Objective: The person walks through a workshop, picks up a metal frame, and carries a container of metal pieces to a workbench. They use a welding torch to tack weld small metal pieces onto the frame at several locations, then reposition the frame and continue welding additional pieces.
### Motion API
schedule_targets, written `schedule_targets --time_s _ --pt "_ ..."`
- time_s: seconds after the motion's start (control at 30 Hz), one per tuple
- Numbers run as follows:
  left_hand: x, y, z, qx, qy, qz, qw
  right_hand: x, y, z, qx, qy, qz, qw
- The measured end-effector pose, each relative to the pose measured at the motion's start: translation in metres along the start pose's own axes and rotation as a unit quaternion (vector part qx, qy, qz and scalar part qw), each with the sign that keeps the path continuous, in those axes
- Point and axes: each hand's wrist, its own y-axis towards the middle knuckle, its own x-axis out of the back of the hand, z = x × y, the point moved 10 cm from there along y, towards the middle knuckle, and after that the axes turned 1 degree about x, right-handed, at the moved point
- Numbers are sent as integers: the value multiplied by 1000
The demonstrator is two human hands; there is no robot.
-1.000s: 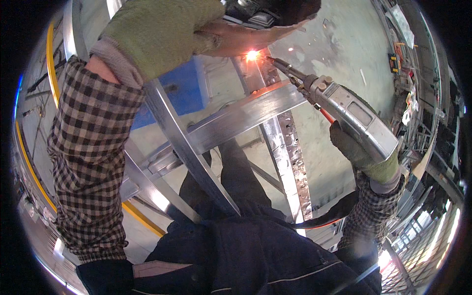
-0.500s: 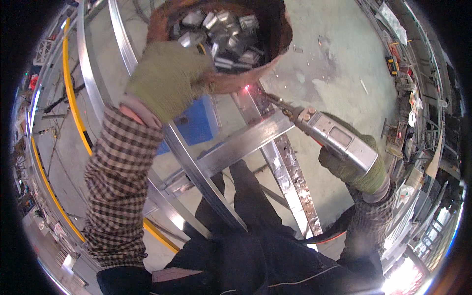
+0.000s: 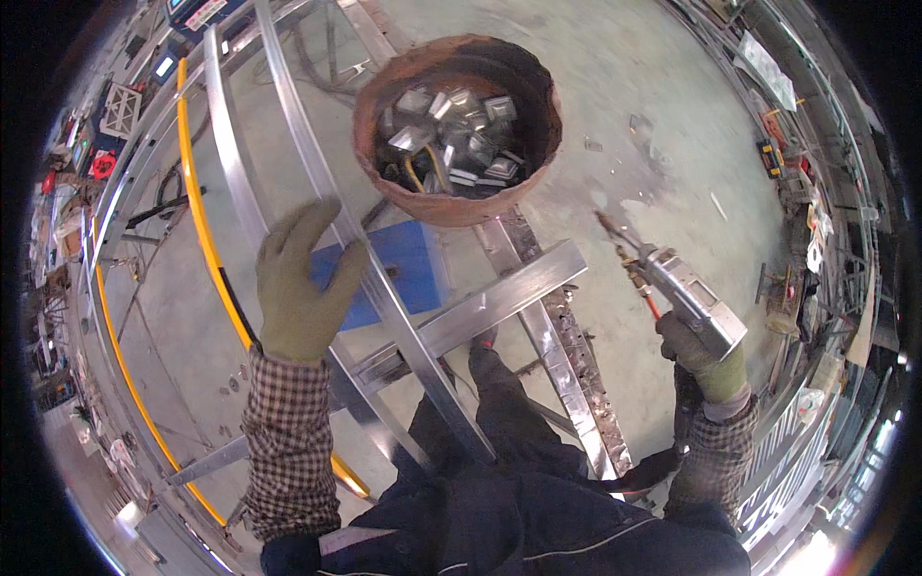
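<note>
My left hand (image 3: pixel 300 288), in a green knit glove, hangs over the long silver metal tubes (image 3: pixel 305 158). Its fingers are spread and hold nothing. In my right hand (image 3: pixel 699 353), gloved alike, is a silver handheld laser welding gun (image 3: pixel 693 300) with a narrow tip and a red-orange line beside it. The gun points up and left, apart from the metal. A thick square crossbar (image 3: pixel 499 293) lies across the tubes between my hands. Beyond it stands a rusty round tub (image 3: pixel 461 206) holding several shiny square metal caps (image 3: pixel 471 120).
Below the tubes is a blue panel or box (image 3: pixel 418 264). A worn metal beam (image 3: pixel 576 394) runs from the tub toward my legs. Yellow bars (image 3: pixel 197 211) stretch along the left side. Racks and clutter (image 3: pixel 783 211) line the right edge.
My left hand has come off the tub's rim, moving toward me and opening. My right hand has drawn the welding gun away from the crossbar. The red light spot is gone.
</note>
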Motion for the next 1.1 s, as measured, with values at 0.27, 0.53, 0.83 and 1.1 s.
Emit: schedule_targets --time_s 0.27,0.53,0.83,1.1 --pt "29 -153 92 261 -157 28 952 7 -24 -35 5 52 -78 996" --pt "34 -67 30 105 -211 43 971 -42 -74 -110 -43 60 -102 992" --pt "-84 136 -55 -60 142 300 941 -89 -82 -180 -76 7 -113 991" --pt "-183 155 -11 -31 337 430 837 -78 -70 -174 27 13 -130 991"
